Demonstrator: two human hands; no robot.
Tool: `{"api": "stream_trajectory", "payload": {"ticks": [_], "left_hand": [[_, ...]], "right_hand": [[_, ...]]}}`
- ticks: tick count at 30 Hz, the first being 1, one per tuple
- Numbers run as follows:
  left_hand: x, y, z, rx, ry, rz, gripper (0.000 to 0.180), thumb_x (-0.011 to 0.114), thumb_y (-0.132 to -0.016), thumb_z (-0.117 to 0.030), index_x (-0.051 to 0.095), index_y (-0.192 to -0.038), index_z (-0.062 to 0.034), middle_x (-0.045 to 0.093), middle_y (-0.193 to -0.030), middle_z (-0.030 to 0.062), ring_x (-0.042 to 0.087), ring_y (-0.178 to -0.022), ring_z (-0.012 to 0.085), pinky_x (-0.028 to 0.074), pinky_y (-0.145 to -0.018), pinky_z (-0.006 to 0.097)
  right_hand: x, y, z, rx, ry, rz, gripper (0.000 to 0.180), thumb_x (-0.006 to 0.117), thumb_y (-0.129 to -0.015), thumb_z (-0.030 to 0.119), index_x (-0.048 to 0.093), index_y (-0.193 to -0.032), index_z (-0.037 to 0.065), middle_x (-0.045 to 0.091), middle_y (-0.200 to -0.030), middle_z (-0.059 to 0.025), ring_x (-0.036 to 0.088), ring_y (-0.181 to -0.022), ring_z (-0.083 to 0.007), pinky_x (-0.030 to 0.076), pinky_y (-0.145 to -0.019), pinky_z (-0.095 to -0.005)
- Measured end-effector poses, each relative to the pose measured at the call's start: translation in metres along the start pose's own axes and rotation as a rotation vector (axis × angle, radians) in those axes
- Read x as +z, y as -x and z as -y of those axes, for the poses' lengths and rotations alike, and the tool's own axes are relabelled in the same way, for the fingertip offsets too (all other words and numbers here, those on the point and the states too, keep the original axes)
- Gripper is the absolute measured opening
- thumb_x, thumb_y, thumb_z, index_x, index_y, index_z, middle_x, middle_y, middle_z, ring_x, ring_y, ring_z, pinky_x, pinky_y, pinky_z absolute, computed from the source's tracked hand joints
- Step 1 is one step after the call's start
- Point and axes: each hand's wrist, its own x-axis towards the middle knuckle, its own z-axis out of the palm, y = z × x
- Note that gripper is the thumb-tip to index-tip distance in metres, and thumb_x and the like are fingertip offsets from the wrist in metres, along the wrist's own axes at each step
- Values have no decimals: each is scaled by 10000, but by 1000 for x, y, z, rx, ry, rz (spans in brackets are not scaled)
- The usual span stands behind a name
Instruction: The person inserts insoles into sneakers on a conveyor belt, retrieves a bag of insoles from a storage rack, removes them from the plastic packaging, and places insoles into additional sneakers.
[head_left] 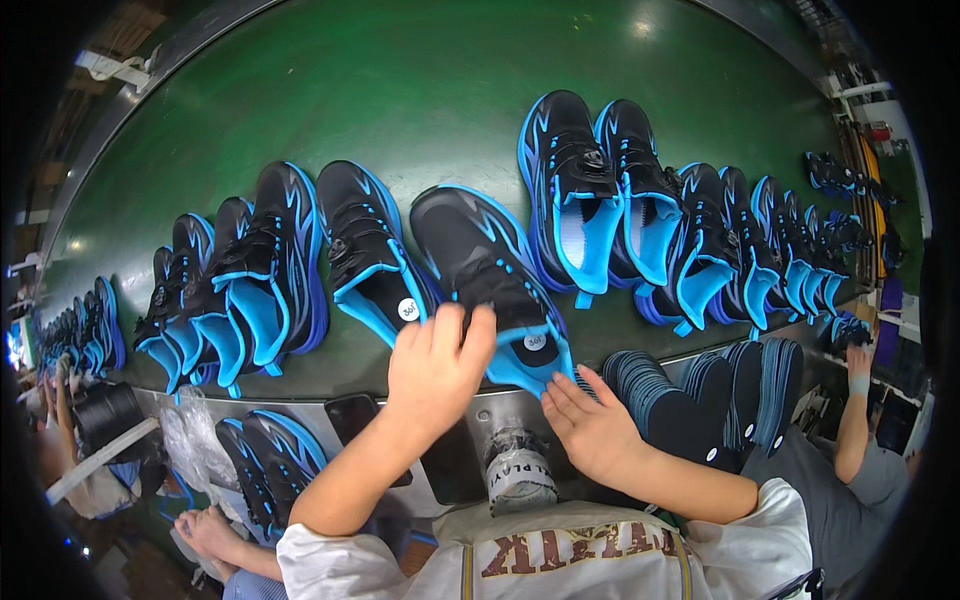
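Note:
A black sneaker (480, 265) with blue trim and lining stands before me on the green work surface, toe pointing away. A dark insole with a round white sticker (535, 342) shows inside it. My left hand (437, 365) has its fingers curled closed at the left side of the sneaker's opening; its fingertips are partly hidden. At the blue heel, my right hand (592, 425) rests with fingers stretched out, touching the heel edge. Just left stands a matching sneaker (365, 230), also with a stickered insole inside.
More matching sneakers line both sides, including a pair (575, 190) at right. Stacked dark insoles (670, 400) lie near my right arm. A tape roll (520, 475), a dark phone (352, 415) and clear plastic (195, 435) lie nearer. Other people's hands (210, 535) appear at both sides.

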Motion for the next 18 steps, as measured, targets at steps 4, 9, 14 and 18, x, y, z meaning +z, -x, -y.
{"api": "stream_trajectory", "payload": {"ticks": [4, 9, 14, 18], "left_hand": [[-1, 1, -6, 53, 48, -60, 412, 674, -577, -157, 510, -933, -28, 472, -715, 87, 461, -520, 225, 354, -481, 305], [21, -33, 10, -128, -205, -45, 284, 603, -732, -246, 517, -908, -40, 466, -661, 62, 497, -482, 194, 380, -442, 280], [6, -56, 20, -29, -266, 49, 289, 572, -754, -244, 520, -939, -28, 520, -685, 102, 539, -512, 237, 407, -456, 315], [-27, -65, 37, -159, -346, -128, 259, 544, -740, -159, 500, -962, -34, 531, -834, 118, 563, -540, 249, 442, -462, 350]], "right_hand": [[-5, -7, 1, 24, -23, 39, 357, 443, -699, 102, 534, -989, -88, 574, -955, -183, 496, -1017, -272, 207, -982, -454], [-8, -81, -20, 227, -102, 375, 378, 480, -695, 170, 539, -950, -104, 581, -875, -185, 559, -871, -286, 134, -990, -502], [1, -63, -34, 108, -274, 161, 560, 556, -699, 291, 428, -1134, -38, 514, -1077, -165, 474, -1046, -261, 53, -971, -576], [-47, -15, -42, 115, -396, -604, 395, 573, -704, 209, 503, -1033, 2, 512, -1057, -159, 499, -962, -273, 322, -895, -436]]}}
